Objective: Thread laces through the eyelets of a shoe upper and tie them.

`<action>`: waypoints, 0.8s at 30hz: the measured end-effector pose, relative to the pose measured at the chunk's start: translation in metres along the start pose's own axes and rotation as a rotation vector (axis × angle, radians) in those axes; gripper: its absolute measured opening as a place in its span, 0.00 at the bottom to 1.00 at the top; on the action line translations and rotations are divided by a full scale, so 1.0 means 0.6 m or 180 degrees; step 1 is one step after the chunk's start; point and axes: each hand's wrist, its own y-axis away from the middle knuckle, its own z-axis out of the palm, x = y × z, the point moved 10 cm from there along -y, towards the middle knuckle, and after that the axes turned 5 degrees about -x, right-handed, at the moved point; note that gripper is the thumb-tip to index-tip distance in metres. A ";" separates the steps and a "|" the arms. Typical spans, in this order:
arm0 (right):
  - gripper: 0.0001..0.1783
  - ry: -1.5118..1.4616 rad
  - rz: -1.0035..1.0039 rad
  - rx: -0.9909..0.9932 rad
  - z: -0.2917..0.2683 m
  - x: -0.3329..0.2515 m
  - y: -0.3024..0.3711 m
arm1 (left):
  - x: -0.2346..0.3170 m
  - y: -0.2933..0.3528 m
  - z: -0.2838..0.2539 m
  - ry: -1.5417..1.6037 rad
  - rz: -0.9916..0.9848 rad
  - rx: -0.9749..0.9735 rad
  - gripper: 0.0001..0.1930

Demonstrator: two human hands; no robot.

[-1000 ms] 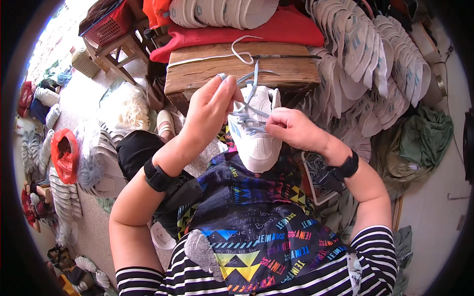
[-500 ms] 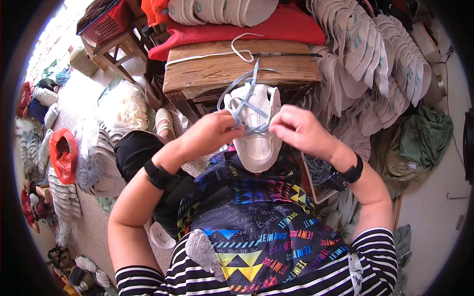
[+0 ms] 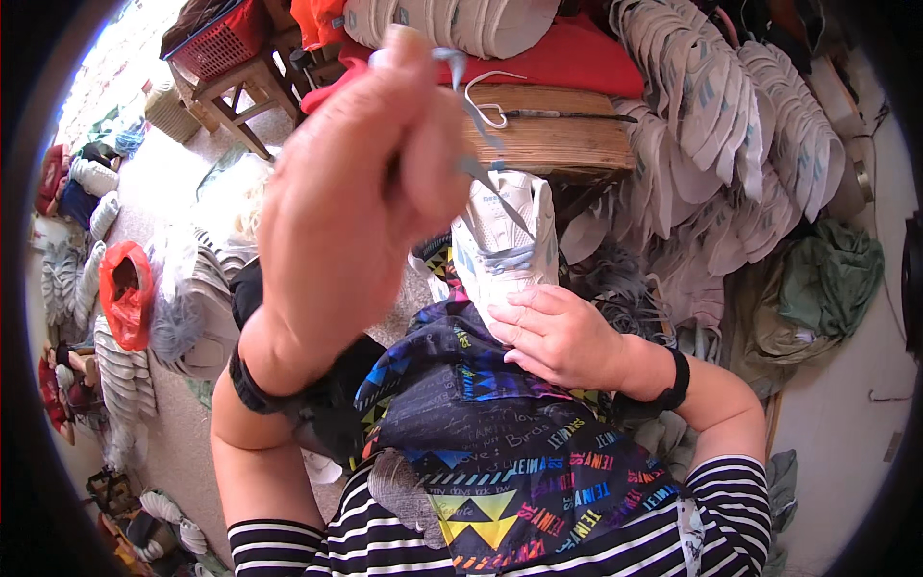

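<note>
A white shoe upper [image 3: 527, 200] stands toe toward me between my body and the wooden bench. My right hand [image 3: 562, 337] is wrapped over its toe end. Raised high and close to the camera, my left hand [image 3: 351, 183] is closed in a pinch on a grey-blue shoelace [image 3: 507, 208]. This lace runs taut from the upper's lower eyelets, where a crossing shows, up to my left fingers. Part of the upper's left side is hidden behind my left hand.
On the wooden bench [image 3: 567, 144] lie a white lace [image 3: 487, 101] and a thin dark tool [image 3: 562, 114]. Stacked white uppers [image 3: 692, 96] hang at the right. A green cloth bundle [image 3: 832, 274] is beyond. An orange bag [image 3: 126, 293] and more uppers [image 3: 125, 375] sit on the left.
My left hand has risen up and toward the camera, drawing the lace with it. My right hand has moved from the laces down to the toe of the upper.
</note>
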 end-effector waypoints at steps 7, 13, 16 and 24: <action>0.21 -0.1019 0.1297 0.0602 -0.026 0.115 -0.022 | -0.031 0.010 0.040 -0.1137 -0.0259 -0.0740 0.21; 0.14 -0.4412 0.1292 0.0445 0.010 0.155 -0.104 | -0.037 -0.023 -0.049 0.0080 -0.0011 -0.0095 0.18; 0.12 -0.4398 0.1220 0.1123 -0.075 0.199 -0.096 | 0.008 -0.043 -0.186 0.1599 0.0147 0.0059 0.07; 0.15 -0.5131 0.0701 0.3028 -0.292 0.386 0.096 | -0.081 0.051 -0.228 -0.2315 0.0612 0.1074 0.12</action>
